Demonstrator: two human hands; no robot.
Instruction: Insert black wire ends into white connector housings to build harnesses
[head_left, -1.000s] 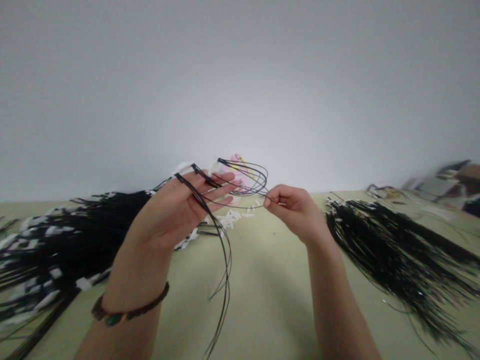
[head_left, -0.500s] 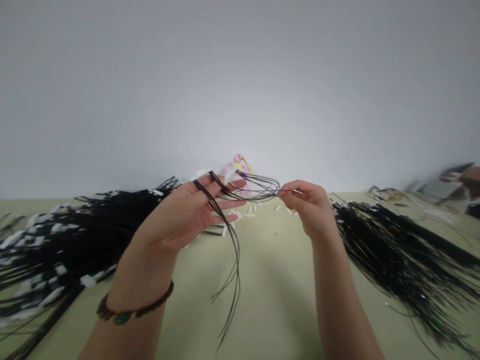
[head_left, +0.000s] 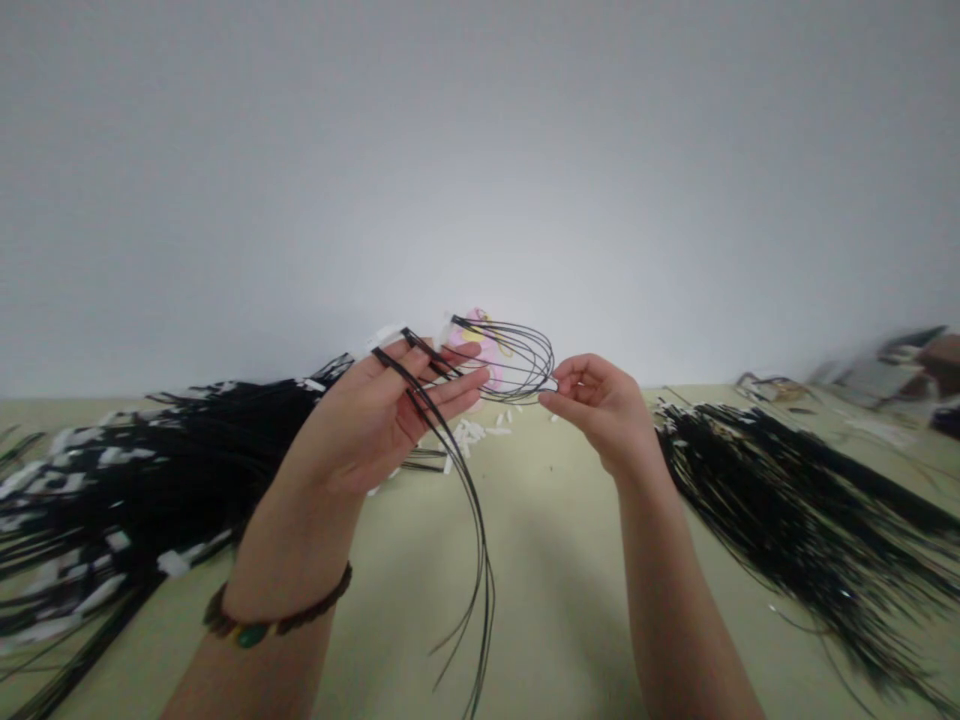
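Note:
My left hand (head_left: 390, 400) is raised palm up, with several thin black wires (head_left: 472, 500) threaded between its fingers. Some of these wires hang down over the palm in a long curve. Others run from a white connector or tag (head_left: 448, 328) at the fingertips and bend in a loop (head_left: 536, 345) toward the right. At that loop's end, my right hand (head_left: 600, 400) pinches the wires between thumb and forefinger, with a small white tip showing there. The exact wire ends inside the pinch are hidden.
A thick pile of black wires with white ends (head_left: 187, 460) lies on the table at left. Another black wire bundle (head_left: 795, 510) spreads at right. Small white pieces (head_left: 469, 435) and a pink and yellow item (head_left: 480, 345) sit near the wall. Blurred clutter (head_left: 892, 375) stands far right.
My left hand has shifted slightly left and up, and the wire loop has opened wider. The hanging wires have swung right and lower. My right hand still pinches, moved slightly left.

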